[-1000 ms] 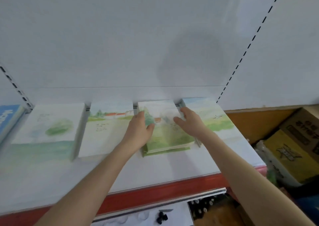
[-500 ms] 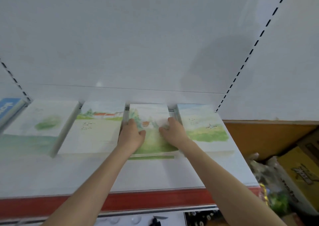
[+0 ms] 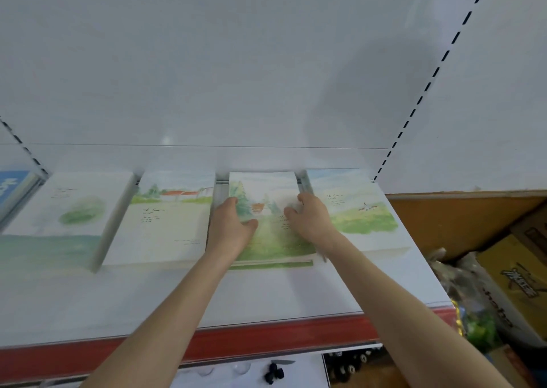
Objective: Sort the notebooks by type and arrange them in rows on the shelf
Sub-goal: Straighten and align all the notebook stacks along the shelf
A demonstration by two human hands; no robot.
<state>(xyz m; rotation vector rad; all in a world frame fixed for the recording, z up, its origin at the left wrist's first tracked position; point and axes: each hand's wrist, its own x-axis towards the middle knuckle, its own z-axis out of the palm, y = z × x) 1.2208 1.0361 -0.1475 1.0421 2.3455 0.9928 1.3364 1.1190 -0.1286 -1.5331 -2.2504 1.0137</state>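
Several stacks of watercolour-cover notebooks lie in a row on the white shelf [image 3: 266, 296]. The third stack, a green path notebook [image 3: 270, 239], sits between my hands. My left hand [image 3: 229, 225] presses its left edge with the thumb on the cover. My right hand [image 3: 309, 220] rests on the cover's right side, fingers loosely bent. To the left lie the red-roof notebook stack [image 3: 161, 225] and the green-blob notebook stack [image 3: 65, 213]. To the right lies the meadow notebook stack [image 3: 358, 210]. The lowest book of the middle stack sticks out at the front.
A blue book [image 3: 13, 186] lies at the far left of the shelf. The shelf has a red front strip [image 3: 266, 340]. Cardboard boxes [image 3: 512, 278] and plastic-wrapped goods [image 3: 461, 287] sit low on the right. White back panels rise behind the shelf.
Both hands have pushed the middle notebook stack back toward the rear wall and squared it up. My view has shifted a little to the right.
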